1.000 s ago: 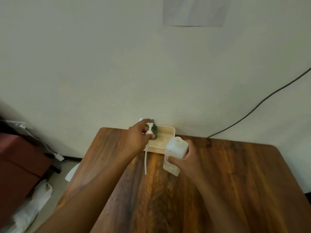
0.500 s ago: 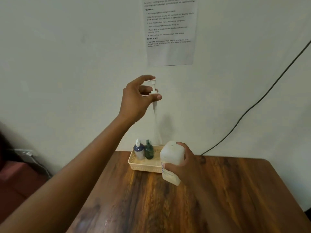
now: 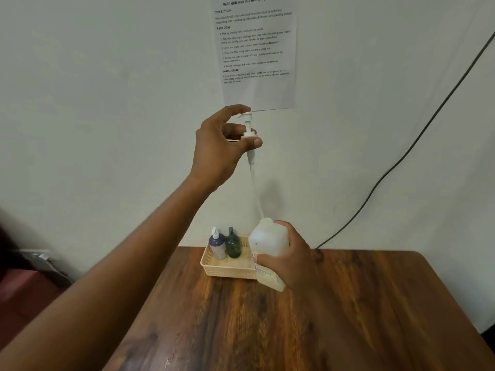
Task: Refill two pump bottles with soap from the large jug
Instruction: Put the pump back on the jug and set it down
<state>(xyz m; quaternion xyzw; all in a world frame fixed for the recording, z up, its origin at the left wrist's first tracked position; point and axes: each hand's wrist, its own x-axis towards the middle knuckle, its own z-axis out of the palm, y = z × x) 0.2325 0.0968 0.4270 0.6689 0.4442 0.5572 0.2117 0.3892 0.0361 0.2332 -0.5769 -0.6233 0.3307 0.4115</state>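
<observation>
My left hand (image 3: 223, 145) is raised high and pinches a white pump head (image 3: 248, 129) by its collar. Its long dip tube (image 3: 255, 191) hangs down and its lower end meets the mouth of the translucent white jug (image 3: 267, 242). My right hand (image 3: 290, 259) grips the jug's side, holding it upright just over the wooden table (image 3: 348, 317). Behind the jug, a cream basket (image 3: 222, 267) holds a blue pump bottle (image 3: 217, 246) with a white pump and a dark green bottle (image 3: 233, 245).
A printed instruction sheet (image 3: 255, 52) is taped to the wall above. A black cable (image 3: 401, 156) runs diagonally down the wall to the table's back edge. Dark red furniture and clutter (image 3: 24, 285) sit on the left beyond the table.
My left hand has lifted the pump head from near the basket to well above the jug, drawing the tube up. The camera view tilted upward. The jug stayed in my right hand.
</observation>
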